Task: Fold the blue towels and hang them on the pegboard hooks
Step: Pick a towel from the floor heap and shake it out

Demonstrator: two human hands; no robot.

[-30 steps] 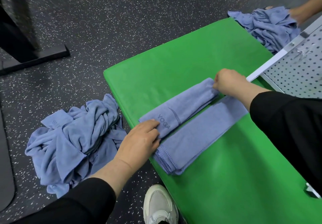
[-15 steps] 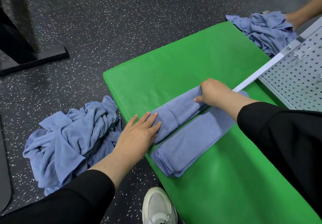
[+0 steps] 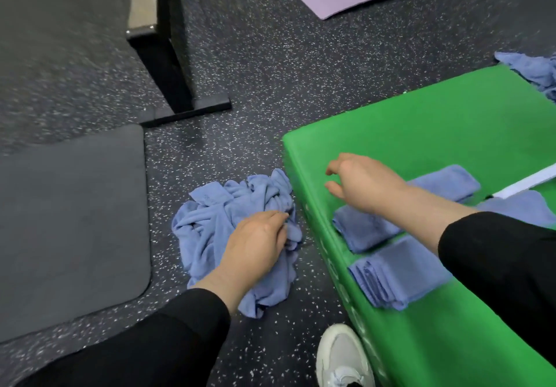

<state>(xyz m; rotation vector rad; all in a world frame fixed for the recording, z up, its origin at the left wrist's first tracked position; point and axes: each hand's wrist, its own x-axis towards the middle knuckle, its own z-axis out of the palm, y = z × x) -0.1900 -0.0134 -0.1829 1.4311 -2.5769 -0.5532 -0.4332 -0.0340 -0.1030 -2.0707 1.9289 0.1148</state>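
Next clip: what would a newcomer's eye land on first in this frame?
The bright green mat on the right, with two folded blue towels side by side at its near edge. Then the crumpled towel pile on the speckled floor just left of it, where the left hand rests on the cloth while the right hand hovers open over the mat.

The left hand (image 3: 255, 242) rests on the towel heap (image 3: 228, 224) on the floor. Right of it, two folded towels (image 3: 391, 266) lie on the bench (image 3: 421, 146) under the right hand (image 3: 361, 179).
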